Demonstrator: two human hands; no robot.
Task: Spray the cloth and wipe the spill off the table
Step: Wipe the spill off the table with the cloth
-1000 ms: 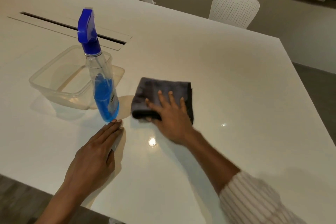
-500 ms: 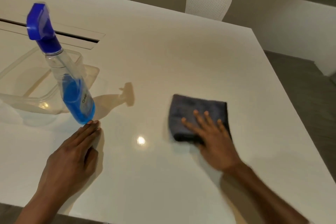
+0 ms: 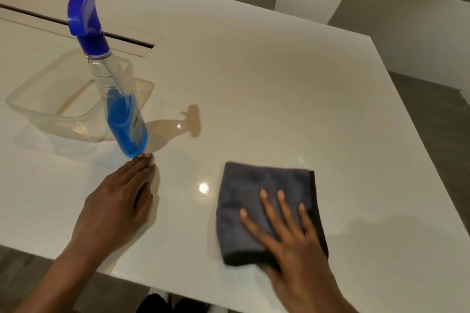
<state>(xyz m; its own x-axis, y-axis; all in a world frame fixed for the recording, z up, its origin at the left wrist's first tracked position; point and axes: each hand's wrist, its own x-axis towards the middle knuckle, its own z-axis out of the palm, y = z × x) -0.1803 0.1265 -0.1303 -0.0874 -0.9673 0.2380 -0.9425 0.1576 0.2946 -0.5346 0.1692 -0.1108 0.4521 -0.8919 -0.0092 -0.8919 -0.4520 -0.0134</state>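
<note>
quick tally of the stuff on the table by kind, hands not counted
spray bottle: 1
cloth: 1
clear plastic container: 1
total: 3

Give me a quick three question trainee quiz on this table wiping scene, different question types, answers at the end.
1. True or false: the right hand lies flat on the grey cloth.
2. Which stands upright? A the spray bottle, B the clear tub, C the cloth.
3. Fill in: the left hand fingers almost touch the ____.

Key: 1 true; 2 A; 3 spray bottle.
</note>
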